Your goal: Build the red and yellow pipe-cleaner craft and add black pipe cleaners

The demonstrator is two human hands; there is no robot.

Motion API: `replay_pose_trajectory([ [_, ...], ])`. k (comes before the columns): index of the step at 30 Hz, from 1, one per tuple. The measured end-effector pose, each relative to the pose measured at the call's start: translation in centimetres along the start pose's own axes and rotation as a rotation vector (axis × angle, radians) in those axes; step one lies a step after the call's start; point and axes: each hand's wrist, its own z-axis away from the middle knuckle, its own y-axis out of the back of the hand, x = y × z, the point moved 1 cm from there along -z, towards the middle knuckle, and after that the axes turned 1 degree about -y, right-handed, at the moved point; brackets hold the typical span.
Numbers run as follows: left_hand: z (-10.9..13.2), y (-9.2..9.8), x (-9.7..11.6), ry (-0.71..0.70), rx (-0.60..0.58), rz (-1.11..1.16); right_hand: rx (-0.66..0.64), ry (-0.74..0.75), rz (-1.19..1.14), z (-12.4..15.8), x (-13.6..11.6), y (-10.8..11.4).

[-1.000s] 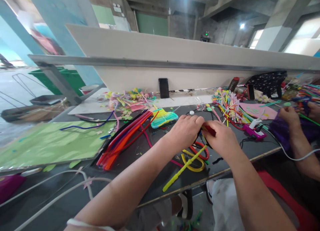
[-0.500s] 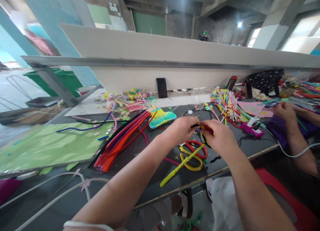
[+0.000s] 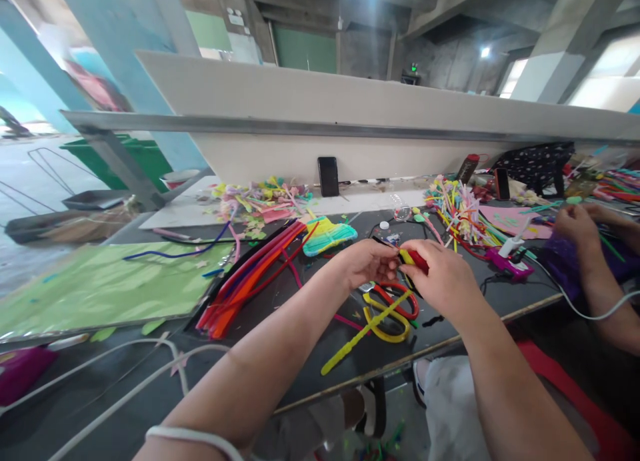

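Note:
My left hand (image 3: 373, 260) is closed, its thumb and forefinger pinching a thin black strip (image 3: 384, 241). Right beside it, my right hand (image 3: 437, 271) grips a small red and yellow piece (image 3: 416, 258), whose kind I cannot make out. The fingertips of both hands nearly meet over the dark table. Below them lie scissors with red handles (image 3: 407, 300), a looped yellow strip (image 3: 384, 333) and a long yellow fuzzy stick (image 3: 345, 356). A yellow and turquoise fuzzy piece (image 3: 327, 236) rests to the left of my hands.
Red, orange and purple stems (image 3: 245, 281) lie at the left, beside a green sheet (image 3: 165, 281). A phone (image 3: 328, 176) leans against the white board. Behind are heaps of colourful stems (image 3: 463, 211). At the right are a purple power strip (image 3: 509, 264) and another person's hands (image 3: 577, 224).
My left hand has turned and loosened a little, showing its curled fingers. More of the red and yellow piece shows in my right hand. The view has shifted slightly.

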Motion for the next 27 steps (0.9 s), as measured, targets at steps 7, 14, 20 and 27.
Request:
replay_pose_trajectory([
  [7, 2.7, -0.5, 3.8, -0.812, 0.63, -0.919, -0.062, -0.182, -0.3, -0.4, 1.5, 0.4],
  [14, 2.7, -2.0, 2.8, -0.56, 0.19, -1.174, -0.083, -0.193, -0.658, -0.3, 2.2, 0.5],
  [20, 1.5, 1.0, 3.1, -0.538, 0.342, -0.659, 0.078, -0.382, -1.136, -0.6, 3.8, -0.3],
  [27, 0.4, 1.6, 2.4, -0.622, 0.522, -0.243, 0.033, -0.42, -1.386, -0.9, 3.1, -2.9],
])
